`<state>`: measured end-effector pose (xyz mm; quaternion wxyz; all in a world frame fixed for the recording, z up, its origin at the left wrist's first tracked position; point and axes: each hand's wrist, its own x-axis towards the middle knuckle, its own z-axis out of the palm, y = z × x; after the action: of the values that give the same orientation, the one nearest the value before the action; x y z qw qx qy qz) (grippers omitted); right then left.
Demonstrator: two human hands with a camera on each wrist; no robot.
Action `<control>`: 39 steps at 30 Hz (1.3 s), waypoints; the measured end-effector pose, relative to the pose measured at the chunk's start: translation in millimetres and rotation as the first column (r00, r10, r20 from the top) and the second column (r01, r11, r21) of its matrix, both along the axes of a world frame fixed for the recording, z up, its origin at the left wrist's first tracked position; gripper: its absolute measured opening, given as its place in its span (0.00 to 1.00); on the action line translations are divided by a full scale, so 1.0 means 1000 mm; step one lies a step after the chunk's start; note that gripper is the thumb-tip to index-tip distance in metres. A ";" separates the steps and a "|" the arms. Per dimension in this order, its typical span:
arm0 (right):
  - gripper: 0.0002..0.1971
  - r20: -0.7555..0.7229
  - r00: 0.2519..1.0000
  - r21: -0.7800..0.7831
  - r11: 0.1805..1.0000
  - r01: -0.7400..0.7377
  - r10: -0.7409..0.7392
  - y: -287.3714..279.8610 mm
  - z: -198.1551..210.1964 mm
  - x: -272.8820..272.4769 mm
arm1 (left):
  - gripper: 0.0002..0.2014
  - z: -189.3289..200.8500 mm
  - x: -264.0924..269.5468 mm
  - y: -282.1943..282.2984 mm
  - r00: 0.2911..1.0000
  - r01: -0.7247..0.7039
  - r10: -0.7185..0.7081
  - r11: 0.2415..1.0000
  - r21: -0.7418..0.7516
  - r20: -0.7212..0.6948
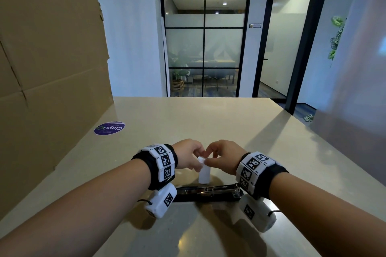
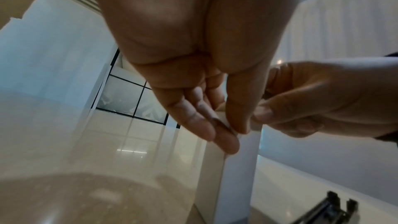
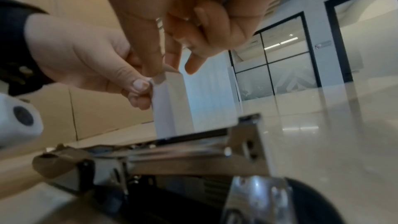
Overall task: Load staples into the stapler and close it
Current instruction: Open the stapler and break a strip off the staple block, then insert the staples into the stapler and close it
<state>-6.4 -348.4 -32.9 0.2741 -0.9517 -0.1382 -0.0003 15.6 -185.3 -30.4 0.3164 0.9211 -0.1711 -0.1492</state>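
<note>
- Stapler (image 1: 208, 193) lies lengthwise on the beige table (image 1: 208, 119), nearest the person, between the two wrists; its black base is flat on the surface and its metal staple channel (image 3: 193, 152) is exposed, top swung open.
- What lies inside the channel cannot be told; the wrist views blur it.
- Small white staple box (image 1: 204, 174) stands upright on the table just behind the stapler, apart from it.
- Left hand (image 1: 188, 157) pinches the upper left edge of the box between thumb and fingertips (image 2: 226, 142).
- Right hand (image 1: 222, 157) pinches the white top flap (image 3: 163, 76) with thumb and forefinger, other fingers curled.
- Contents of the box are hidden by the hands and flap.
- Round purple sticker (image 1: 109, 128) lies on the table far left, beside a tall cardboard sheet (image 1: 48, 69).
</note>
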 end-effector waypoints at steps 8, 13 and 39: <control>0.12 0.035 0.999 -0.024 1.000 -0.002 0.002 0.002 0.003 0.002 | 0.18 0.000 0.000 0.000 1.000 0.002 -0.002 1.000 -0.004 -0.008; 0.08 0.098 0.994 -0.089 0.995 -0.048 0.057 0.003 0.006 -0.001 | 0.14 0.000 -0.002 0.000 1.000 0.002 -0.002 1.000 -0.012 -0.003; 0.13 -0.131 0.991 -0.414 0.906 -0.089 0.037 0.007 -0.014 0.019 | 0.14 -0.001 -0.002 0.012 0.994 -0.004 -0.018 0.978 0.209 0.106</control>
<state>12.2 -341.5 -46.7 0.0711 -0.9817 -0.1489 0.0955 13.6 -172.9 -31.5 0.2078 0.9553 -0.1745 -0.1175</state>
